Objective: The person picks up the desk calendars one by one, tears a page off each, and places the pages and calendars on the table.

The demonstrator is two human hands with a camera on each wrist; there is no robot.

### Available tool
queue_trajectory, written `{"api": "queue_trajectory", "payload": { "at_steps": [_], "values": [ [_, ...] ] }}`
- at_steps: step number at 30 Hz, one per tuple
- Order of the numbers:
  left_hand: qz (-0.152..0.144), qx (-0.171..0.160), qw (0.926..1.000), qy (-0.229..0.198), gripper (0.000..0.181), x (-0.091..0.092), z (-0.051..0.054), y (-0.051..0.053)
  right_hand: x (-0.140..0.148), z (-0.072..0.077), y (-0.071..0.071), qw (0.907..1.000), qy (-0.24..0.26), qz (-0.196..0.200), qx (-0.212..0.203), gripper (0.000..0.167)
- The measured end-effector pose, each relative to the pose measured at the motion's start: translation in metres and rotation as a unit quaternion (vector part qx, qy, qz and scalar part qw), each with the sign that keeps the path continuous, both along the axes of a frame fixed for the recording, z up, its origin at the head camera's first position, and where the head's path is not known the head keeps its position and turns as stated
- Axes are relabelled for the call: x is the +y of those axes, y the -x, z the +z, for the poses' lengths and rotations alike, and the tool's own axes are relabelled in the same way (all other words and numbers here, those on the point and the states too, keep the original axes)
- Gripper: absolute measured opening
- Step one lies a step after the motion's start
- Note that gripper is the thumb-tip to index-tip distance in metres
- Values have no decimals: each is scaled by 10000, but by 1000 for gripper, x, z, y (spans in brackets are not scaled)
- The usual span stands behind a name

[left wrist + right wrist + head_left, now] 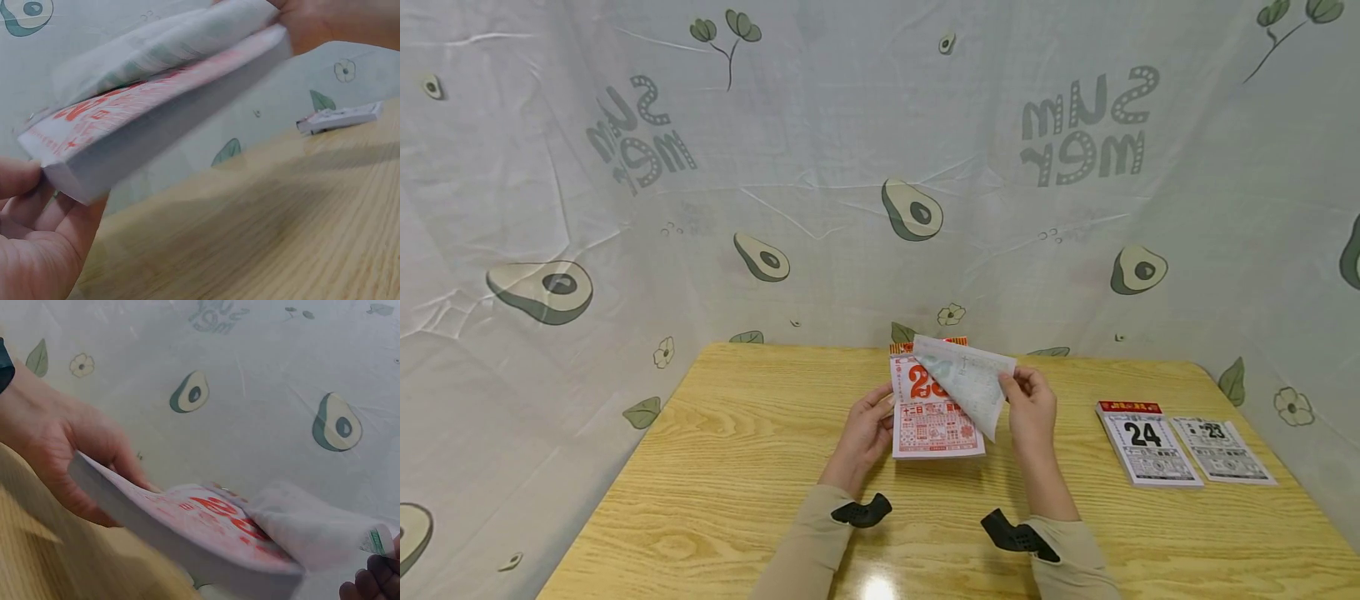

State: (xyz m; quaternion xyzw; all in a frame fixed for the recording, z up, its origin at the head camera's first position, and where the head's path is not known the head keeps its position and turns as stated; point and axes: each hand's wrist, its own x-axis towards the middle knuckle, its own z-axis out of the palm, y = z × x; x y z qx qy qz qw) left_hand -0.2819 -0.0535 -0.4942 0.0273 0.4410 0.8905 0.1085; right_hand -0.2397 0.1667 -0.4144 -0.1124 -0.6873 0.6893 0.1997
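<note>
A thick tear-off calendar (928, 429) with red print and a red-and-gold header is held up at a tilt above the wooden table. My left hand (865, 429) grips its left edge; in the left wrist view the thumb (22, 178) lies on the upper side and the other fingers are underneath. On the right, my right hand (1032, 417) pinches the lower right corner of the thin top page (973, 375). This page is peeled back diagonally, showing its pale reverse and covering part of the large red number below. Its upper end is near the header; whether it is still attached is unclear.
To the right on the table (737, 500) lies a smaller calendar pad (1150, 454) showing a black 24. Beside it is a loose sheet (1225, 454) showing 23. A pale curtain (850, 125) with avocado prints hangs behind the table.
</note>
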Motion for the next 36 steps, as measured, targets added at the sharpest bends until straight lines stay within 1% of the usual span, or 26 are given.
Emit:
{"api": "queue_trajectory", "payload": {
  "at_steps": [3,6,11,16,29,36],
  "values": [
    [152,-100,9998,-65,43,-2,0,1,2,1,0,9996,239,-85,140,21],
    [224,-94,9997,-30,44,-5,-1,2,3,4,-1,9985,479,-117,245,21],
    [97,-37,9999,132,45,-6,1,1,6,5,0,9986,457,-157,216,21],
    [131,-64,9997,206,44,-5,1,0,8,3,2,9985,465,-216,211,20],
    [130,-115,9998,116,45,-4,1,2,8,3,1,9982,401,-369,256,15],
    [167,-125,9998,37,46,-3,0,3,5,2,0,9977,411,-405,361,14]
  ]
}}
